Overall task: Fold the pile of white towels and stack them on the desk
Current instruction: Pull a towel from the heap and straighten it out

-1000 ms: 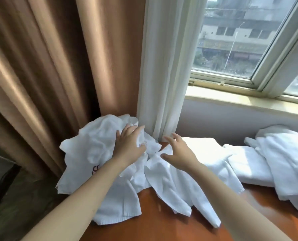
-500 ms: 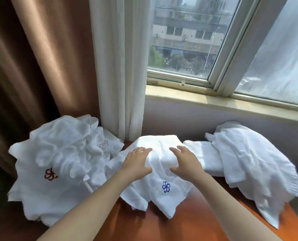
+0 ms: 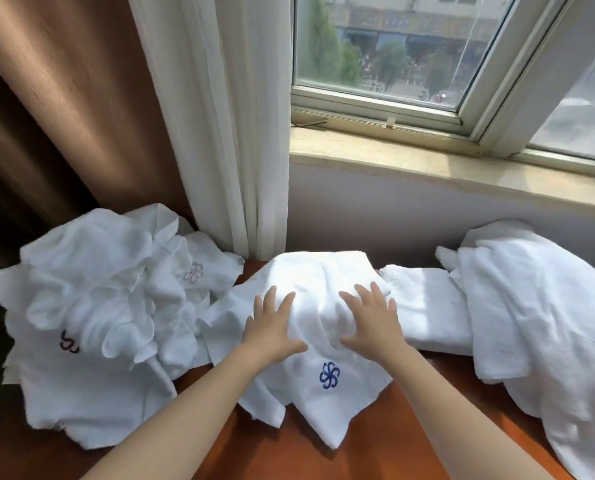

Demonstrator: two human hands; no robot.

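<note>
Two hands we count, left hand [image 3: 272, 327] and right hand [image 3: 370, 322], both flat with fingers spread, gripping nothing, pressing on one blue-emblem towel [image 3: 324, 393] that lies rumpled on the desk [image 3: 410, 427] directly below the white curtain [image 3: 226, 133]. Left of the curtain we see one crumpled heap [image 3: 91, 306], its towels too tangled to count; right of the curtain, one folded towel [image 3: 424, 306] and one loose towel [image 3: 538, 313]

Matt cloth towels [image 3: 324, 292], glossy wooden desk [image 3: 386, 441]
</note>
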